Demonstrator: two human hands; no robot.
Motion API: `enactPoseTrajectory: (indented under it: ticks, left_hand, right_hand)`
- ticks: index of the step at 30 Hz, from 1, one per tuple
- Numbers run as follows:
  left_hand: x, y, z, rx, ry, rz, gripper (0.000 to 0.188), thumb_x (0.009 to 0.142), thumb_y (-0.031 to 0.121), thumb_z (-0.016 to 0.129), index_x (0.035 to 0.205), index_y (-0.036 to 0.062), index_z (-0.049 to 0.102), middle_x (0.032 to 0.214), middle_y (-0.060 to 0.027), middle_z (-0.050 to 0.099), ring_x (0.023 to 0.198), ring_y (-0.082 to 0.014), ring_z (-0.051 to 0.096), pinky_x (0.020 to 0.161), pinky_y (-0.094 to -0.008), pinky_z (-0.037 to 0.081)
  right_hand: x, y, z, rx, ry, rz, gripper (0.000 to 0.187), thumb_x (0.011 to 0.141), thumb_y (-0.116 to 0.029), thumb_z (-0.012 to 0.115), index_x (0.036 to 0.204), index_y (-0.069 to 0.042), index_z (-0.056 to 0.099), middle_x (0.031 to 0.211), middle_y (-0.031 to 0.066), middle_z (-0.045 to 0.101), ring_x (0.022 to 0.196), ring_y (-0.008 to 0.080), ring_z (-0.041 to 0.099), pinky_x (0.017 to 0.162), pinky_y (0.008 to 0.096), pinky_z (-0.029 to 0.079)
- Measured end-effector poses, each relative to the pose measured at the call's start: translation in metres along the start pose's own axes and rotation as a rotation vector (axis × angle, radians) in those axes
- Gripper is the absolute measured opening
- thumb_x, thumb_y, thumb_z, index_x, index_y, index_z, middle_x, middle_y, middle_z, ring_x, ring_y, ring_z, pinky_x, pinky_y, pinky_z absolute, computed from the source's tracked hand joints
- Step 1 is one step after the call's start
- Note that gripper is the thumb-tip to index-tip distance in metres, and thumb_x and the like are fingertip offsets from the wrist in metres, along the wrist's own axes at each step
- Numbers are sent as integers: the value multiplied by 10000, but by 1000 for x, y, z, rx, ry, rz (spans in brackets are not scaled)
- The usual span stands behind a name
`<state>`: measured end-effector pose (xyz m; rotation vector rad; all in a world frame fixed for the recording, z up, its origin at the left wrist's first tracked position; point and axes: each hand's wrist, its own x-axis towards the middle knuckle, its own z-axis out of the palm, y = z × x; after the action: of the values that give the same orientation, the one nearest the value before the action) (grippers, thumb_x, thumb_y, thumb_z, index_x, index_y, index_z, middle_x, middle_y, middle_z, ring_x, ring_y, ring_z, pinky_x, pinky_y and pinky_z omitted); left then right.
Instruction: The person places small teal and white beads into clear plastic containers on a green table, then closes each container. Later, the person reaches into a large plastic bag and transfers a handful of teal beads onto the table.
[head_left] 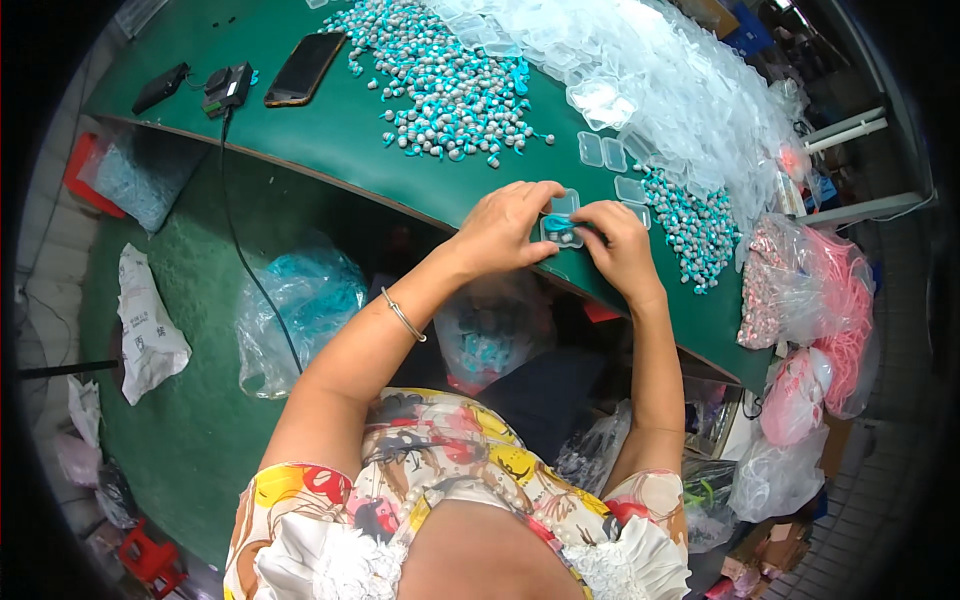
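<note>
At the near edge of the green table, my left hand (503,232) grips a small clear plastic case (566,202) with its hinged lid up. From the other side, my right hand (622,252) has thumb and fingers closed on a bundled teal cord (557,223) at the case's mouth. Small grey pieces (566,238) show inside the case under the cord. Just right of my right hand lies a pile of grey-and-teal corded pieces (695,230). More clear cases (602,152) lie open beyond my hands.
The green table (350,150) bears a larger heap of corded pieces (450,90), a mound of clear cases (650,60), a phone (306,69) and a black device (228,88) with a hanging cable. Bags with pink cords (845,320) hang at right; a teal-filled bag (305,310) stands below.
</note>
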<state>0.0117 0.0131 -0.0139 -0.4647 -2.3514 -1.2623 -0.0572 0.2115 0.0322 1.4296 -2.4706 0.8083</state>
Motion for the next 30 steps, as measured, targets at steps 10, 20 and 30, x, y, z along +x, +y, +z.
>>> enactPoseTrajectory:
  ticks: [10,20,30]
  left_hand:
    - [-2,-6,2,80,-4,74,379,647,183,818,961,65,643,959,-90,614,915,-304,594,787,-407,498]
    - [-1,11,-3,-34,92,-26,495,673,181,814,1109,58,616,1039,-122,596,1004,-341,587,834,-420,500]
    - [-3,-3,5,119,-22,152,292,815,182,721,1055,35,646,995,-134,603,923,-329,589,787,-422,493]
  right_hand:
    - [15,10,4,-94,60,6,207,826,-52,650,1033,-56,658,967,119,622,912,319,605,778,433,491]
    - [9,12,13,79,15,216,206,809,-22,687,1005,-9,622,915,155,619,822,315,636,709,373,501]
    - [-24,-1,18,73,138,-41,280,781,-88,729,1028,1,634,992,165,651,932,354,615,811,419,499]
